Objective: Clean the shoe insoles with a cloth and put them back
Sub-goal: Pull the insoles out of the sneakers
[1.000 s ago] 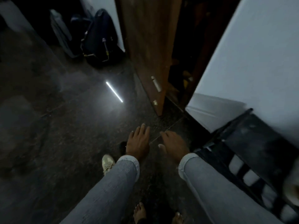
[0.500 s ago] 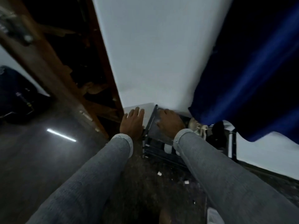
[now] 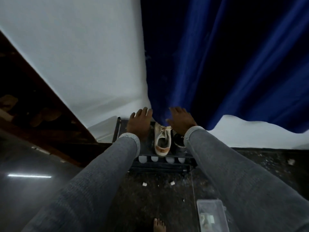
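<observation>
A white lace-up shoe [image 3: 161,141] stands on the top shelf of a black shoe rack [image 3: 160,164], heel toward me. A dark shoe [image 3: 179,144] sits just right of it. My left hand [image 3: 138,124] hovers over the rack left of the white shoe, fingers straight, holding nothing. My right hand [image 3: 181,122] is stretched out above the dark shoe, fingers spread, empty. No cloth or loose insole shows.
A blue curtain [image 3: 225,64] hangs over the rack's back. A white wall [image 3: 75,56] is at the left, with a dark wooden door frame [image 3: 41,101] beside it. A clear plastic box [image 3: 211,215] lies on the dark floor near my bare foot [image 3: 159,225].
My view has swung right from the floor and door to the shoe rack. Both hands moved forward over the rack's top shelf, either side of the white shoe.
</observation>
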A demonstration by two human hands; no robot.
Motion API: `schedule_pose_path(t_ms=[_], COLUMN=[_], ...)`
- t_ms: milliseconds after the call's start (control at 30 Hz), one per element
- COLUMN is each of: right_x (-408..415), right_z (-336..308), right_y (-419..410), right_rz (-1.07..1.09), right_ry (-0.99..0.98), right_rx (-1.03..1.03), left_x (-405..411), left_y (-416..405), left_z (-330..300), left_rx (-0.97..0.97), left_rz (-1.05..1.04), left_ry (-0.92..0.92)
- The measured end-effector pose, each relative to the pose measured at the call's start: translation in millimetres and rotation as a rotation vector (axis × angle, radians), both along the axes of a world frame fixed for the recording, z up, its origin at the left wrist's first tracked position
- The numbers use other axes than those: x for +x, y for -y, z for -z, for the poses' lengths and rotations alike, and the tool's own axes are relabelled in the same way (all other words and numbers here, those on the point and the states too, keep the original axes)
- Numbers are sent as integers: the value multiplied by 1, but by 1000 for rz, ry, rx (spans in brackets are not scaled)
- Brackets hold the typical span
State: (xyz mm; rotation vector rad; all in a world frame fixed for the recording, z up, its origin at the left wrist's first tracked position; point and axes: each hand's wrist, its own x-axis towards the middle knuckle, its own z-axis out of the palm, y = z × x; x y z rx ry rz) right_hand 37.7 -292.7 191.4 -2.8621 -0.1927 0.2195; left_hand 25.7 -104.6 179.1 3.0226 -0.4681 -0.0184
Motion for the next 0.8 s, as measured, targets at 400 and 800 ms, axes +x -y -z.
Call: schedule_pose_path(t_ms=[400,800], right_x=[-26,-34], right_z=[97,202], right_y=[63,73], right_rz=[60,51], right_ry=[-181,-337], right_rx=[-24,-2], left_x=[-22,-31], left_y=[69,72], left_z=[98,200], left_rx=[-4,59], left_rz=[74,42], left_ry=[-139,-407])
